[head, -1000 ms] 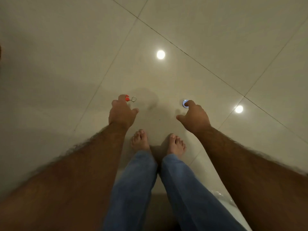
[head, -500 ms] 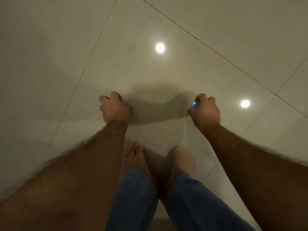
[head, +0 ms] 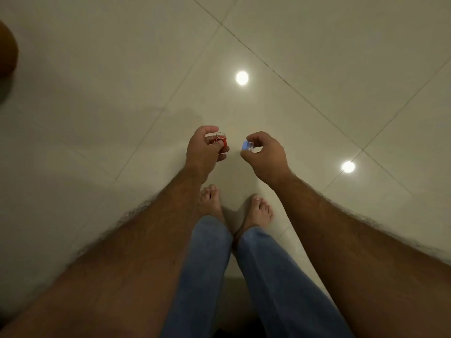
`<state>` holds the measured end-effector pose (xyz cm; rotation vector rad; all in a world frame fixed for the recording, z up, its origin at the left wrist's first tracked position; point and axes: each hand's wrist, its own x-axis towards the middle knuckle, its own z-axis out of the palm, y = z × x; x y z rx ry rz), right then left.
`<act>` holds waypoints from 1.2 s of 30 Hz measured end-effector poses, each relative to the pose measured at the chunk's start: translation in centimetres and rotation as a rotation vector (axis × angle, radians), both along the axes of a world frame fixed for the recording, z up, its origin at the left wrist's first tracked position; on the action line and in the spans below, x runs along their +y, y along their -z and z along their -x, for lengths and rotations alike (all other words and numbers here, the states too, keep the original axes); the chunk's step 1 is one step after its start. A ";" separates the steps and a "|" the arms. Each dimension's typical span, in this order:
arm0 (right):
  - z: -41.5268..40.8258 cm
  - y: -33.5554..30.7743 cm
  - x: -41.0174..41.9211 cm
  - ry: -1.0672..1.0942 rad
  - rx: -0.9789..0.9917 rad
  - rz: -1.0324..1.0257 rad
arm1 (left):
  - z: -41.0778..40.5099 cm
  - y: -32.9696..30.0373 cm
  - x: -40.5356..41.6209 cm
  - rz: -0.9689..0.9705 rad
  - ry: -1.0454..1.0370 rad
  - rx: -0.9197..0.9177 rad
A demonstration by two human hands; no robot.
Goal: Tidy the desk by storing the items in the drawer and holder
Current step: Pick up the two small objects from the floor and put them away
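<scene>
My left hand (head: 203, 152) grips a small red item with a metal key ring (head: 221, 139), fingers curled round it above the tiled floor. Just to its right, my right hand (head: 264, 156) pinches a small blue-capped clear object (head: 246, 145) between thumb and fingers. Both hands hang close together over the floor ahead of my bare feet (head: 234, 208). No desk, drawer or holder is in view.
Glossy beige floor tiles (head: 122, 93) with dark grout lines fill the view, reflecting two ceiling lights (head: 242, 78). A brown rounded object (head: 7, 57) sits at the far left edge. My jeans-clad legs (head: 244, 276) stand below.
Both hands have risen off the floor with their items and drawn closer together. The view has shifted as I straighten up.
</scene>
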<state>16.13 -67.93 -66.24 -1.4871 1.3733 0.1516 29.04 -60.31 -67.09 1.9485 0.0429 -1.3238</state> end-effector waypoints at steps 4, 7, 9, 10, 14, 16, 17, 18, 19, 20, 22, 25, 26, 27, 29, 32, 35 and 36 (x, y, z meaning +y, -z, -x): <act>-3.3 -11.7 -0.9 0.094 -0.132 -0.115 | -2.5 -11.8 0.2 0.086 -0.136 0.064; -6.1 -22.2 -1.6 0.087 -0.249 -0.184 | -4.5 -22.5 0.6 0.141 -0.209 0.054; -7.9 -28.5 -1.9 0.072 -0.323 -0.221 | -5.7 -29.0 0.9 0.184 -0.241 0.032; -8.7 -31.9 -1.9 0.055 -0.360 -0.230 | -6.2 -32.6 1.2 0.209 -0.254 0.014; -10.8 -43.5 -0.7 0.022 -0.494 -0.321 | -7.6 -44.9 3.2 0.307 -0.342 -0.085; -11.3 -48.8 0.7 0.002 -0.564 -0.364 | -7.5 -50.4 5.1 0.365 -0.420 -0.143; -11.5 -51.3 1.5 -0.027 -0.586 -0.379 | -7.3 -53.0 6.3 0.392 -0.464 -0.165; -11.7 -53.5 2.4 -0.062 -0.599 -0.386 | -7.0 -55.4 7.5 0.411 -0.511 -0.188; -12.0 -55.3 3.3 -0.097 -0.606 -0.391 | -6.6 -57.1 8.7 0.428 -0.555 -0.207; -12.5 -57.2 4.5 -0.148 -0.612 -0.394 | -6.5 -58.9 10.3 0.448 -0.610 -0.233; -13.6 -60.4 7.5 -0.262 -0.607 -0.406 | -6.0 -61.7 14.1 0.474 -0.716 -0.279; -16.0 -63.9 12.9 -0.462 -0.602 -0.422 | -5.6 -65.0 20.7 0.438 -0.848 -0.389; -16.8 -64.8 15.1 -0.534 -0.604 -0.441 | -5.5 -65.9 23.3 0.415 -0.893 -0.441; -17.7 -65.6 17.8 -0.617 -0.603 -0.463 | -5.2 -66.8 26.3 0.384 -0.946 -0.497; -19.2 -66.6 22.9 -0.760 -0.598 -0.504 | -4.5 -68.3 31.8 0.324 -1.043 -0.585; -21.1 -67.7 32.1 -0.994 -0.564 -0.577 | -2.3 -69.8 41.1 0.233 -1.251 -0.684; -21.6 -68.4 40.4 -1.172 -0.539 -0.607 | 0.6 -70.3 48.9 0.159 -1.452 -0.745; -21.5 -68.6 42.9 -1.222 -0.532 -0.607 | 1.7 -70.4 51.0 0.130 -1.523 -0.759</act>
